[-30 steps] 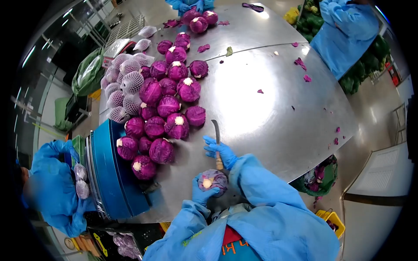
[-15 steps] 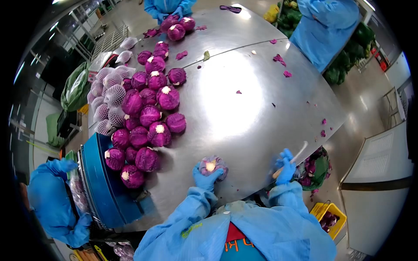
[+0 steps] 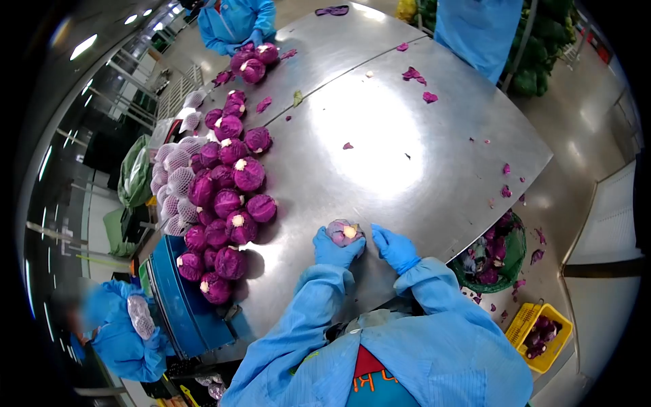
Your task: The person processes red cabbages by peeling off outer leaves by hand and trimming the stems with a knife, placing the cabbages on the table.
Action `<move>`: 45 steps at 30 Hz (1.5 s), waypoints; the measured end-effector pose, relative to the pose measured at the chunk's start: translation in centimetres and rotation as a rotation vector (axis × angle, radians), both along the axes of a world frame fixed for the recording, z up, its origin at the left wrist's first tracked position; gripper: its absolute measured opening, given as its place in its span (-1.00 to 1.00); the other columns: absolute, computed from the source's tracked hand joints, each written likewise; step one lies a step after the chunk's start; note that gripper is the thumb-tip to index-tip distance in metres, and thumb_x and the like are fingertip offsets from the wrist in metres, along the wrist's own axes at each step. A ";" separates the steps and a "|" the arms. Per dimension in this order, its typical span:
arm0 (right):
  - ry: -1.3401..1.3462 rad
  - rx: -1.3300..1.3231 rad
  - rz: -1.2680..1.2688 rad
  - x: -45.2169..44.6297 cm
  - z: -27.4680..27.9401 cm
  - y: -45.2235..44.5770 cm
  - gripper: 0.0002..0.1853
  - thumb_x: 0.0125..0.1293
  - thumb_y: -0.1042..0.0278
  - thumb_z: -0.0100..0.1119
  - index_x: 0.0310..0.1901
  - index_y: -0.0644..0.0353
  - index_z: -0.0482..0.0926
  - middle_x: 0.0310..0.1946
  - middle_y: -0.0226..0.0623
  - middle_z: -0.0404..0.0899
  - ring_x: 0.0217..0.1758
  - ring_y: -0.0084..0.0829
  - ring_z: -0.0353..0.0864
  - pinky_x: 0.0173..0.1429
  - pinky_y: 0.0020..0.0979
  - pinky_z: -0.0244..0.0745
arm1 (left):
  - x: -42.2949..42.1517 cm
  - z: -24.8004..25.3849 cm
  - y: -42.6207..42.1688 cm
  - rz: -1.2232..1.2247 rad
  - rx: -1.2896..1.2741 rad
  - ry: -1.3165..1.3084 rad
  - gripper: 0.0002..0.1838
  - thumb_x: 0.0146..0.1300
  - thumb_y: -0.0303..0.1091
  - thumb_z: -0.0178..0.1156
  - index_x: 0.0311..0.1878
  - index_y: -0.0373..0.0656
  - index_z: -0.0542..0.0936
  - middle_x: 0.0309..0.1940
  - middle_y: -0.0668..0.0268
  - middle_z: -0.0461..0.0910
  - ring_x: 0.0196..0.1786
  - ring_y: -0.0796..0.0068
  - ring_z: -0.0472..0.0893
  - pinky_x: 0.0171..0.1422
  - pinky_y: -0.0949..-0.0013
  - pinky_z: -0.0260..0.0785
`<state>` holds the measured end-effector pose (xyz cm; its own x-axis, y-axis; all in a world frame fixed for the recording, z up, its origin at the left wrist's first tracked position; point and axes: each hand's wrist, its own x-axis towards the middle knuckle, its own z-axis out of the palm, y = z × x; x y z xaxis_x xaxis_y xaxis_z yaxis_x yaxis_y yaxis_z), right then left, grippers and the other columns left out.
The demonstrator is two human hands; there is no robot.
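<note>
Through the head camera I find the pale purple cabbage (image 3: 344, 233) at the near side of the steel table (image 3: 305, 203), in front of the body. The left hand (image 3: 338, 251) is curled round its side, fingers and thumb pressed to the leaves; I judge this grip steadies it while leaving the whitish stem end exposed. The right hand (image 3: 395, 248) is just beside, apart from the cabbage, its fingers pointing towards it; I cannot tell whether they pinch anything. The darker cabbages (image 3: 228, 203) are grouped on the left of the table, presumably to keep the working side unobstructed, with netted heads (image 3: 180, 182) beyond them. The lined basket (image 3: 505, 254), holding loose leaves, is by the right-hand edge, a position I judge convenient for discards. A yellow crate (image 3: 555, 347) sits near it, containing purple pieces.
</note>
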<state>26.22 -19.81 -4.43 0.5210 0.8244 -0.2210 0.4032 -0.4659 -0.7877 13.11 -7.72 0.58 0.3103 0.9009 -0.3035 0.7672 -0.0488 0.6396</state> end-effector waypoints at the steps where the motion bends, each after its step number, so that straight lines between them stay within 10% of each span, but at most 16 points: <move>1: -0.070 -0.018 0.051 -0.1 0.5 1.0 -0.39 0.40 -0.26 -0.24 0.23 0.01 0.45 -0.32 0.04 0.64 -0.29 0.01 0.65 -0.18 0.00 0.51 | 0.0 -0.2 0.1 0.000 -0.004 -0.014 0.25 -0.36 0.04 0.61 0.30 -0.50 0.10 0.17 -0.06 0.28 0.17 0.10 0.46 0.22 0.27 0.38; 5: -0.120 -0.049 0.142 -0.3 1.0 3.4 -0.35 0.38 -0.31 -0.23 0.29 -0.01 0.38 -0.32 0.02 0.65 -0.30 0.00 0.66 -0.20 -0.04 0.53 | -1.2 -6.1 0.6 -0.069 0.193 -0.068 0.18 -0.40 0.11 0.59 0.23 -0.37 0.19 0.14 -0.05 0.31 0.14 0.05 0.47 0.20 0.19 0.40; 17: -0.119 0.055 0.457 2.4 -0.8 5.4 -0.35 0.41 -0.24 -0.23 0.36 0.02 0.29 -0.39 0.00 0.64 -0.34 -0.01 0.66 -0.21 -0.09 0.54 | 0.9 -1.5 0.1 -0.129 0.096 0.006 -0.02 -0.43 0.02 0.61 0.08 -0.18 0.32 -0.01 0.08 0.51 -0.06 0.08 0.59 0.07 0.14 0.48; 26: 0.147 -0.105 0.029 3.4 -2.2 6.7 -0.50 0.32 -0.16 0.04 0.01 0.11 0.60 -0.25 -0.03 0.66 -0.23 -0.04 0.66 -0.02 -0.20 0.53 | 0.3 -1.1 -1.5 -0.380 0.307 0.284 0.24 -0.36 0.12 0.55 0.37 -0.25 0.13 0.26 -0.07 0.25 0.25 -0.02 0.36 0.35 0.09 0.22; 30: 0.319 -0.031 -0.197 3.5 -4.3 5.3 -0.55 0.27 -0.01 0.15 0.02 0.17 0.58 -0.35 -0.08 0.68 -0.42 -0.27 0.69 -0.20 -0.26 0.58 | -4.0 -2.7 1.9 -0.398 0.045 -0.431 0.18 -0.39 -0.08 0.62 0.31 -0.24 0.13 0.15 0.04 0.29 0.18 0.09 0.39 0.32 0.20 0.26; 35: 0.115 -0.138 -0.630 10.5 -5.6 -6.1 -0.55 0.27 0.03 0.13 0.04 0.21 0.58 -0.33 0.02 0.66 -0.41 -0.16 0.69 -0.28 -0.18 0.58 | -6.9 -7.3 4.4 -0.128 0.306 -0.425 0.14 -0.28 -0.07 0.61 0.33 -0.25 0.13 0.23 0.05 0.18 0.22 0.11 0.35 0.35 0.18 0.25; 36: -0.428 -0.408 -0.447 12.3 -5.7 -9.8 -0.41 0.24 -0.03 0.13 0.21 0.17 0.44 -0.29 0.05 0.65 -0.31 -0.05 0.69 -0.21 -0.10 0.57 | -6.9 -6.4 4.6 -0.192 0.314 -0.369 0.14 -0.26 -0.07 0.60 0.36 -0.22 0.13 0.26 0.03 0.15 0.25 0.08 0.33 0.36 0.17 0.24; 38: -0.458 -0.767 -0.569 11.9 0.8 -12.9 -0.24 0.22 -0.07 0.13 0.38 0.13 0.19 -0.26 0.06 0.65 -0.22 0.01 0.66 -0.14 -0.05 0.54 | -6.4 -3.4 5.1 -0.322 0.333 -0.255 0.15 -0.21 -0.05 0.57 0.42 -0.16 0.11 0.33 -0.02 0.08 0.29 0.03 0.29 0.38 0.16 0.23; 45: -0.023 -0.112 -0.523 6.6 7.4 -6.8 -0.40 0.37 -0.04 0.00 0.33 0.15 0.30 -0.41 -0.06 0.65 -0.35 -0.08 0.65 -0.21 -0.14 0.53 | -3.7 3.9 6.9 -0.659 -0.054 0.135 0.21 -0.34 0.03 0.58 0.38 -0.26 0.15 0.29 -0.08 0.19 0.29 -0.01 0.29 0.39 0.18 0.19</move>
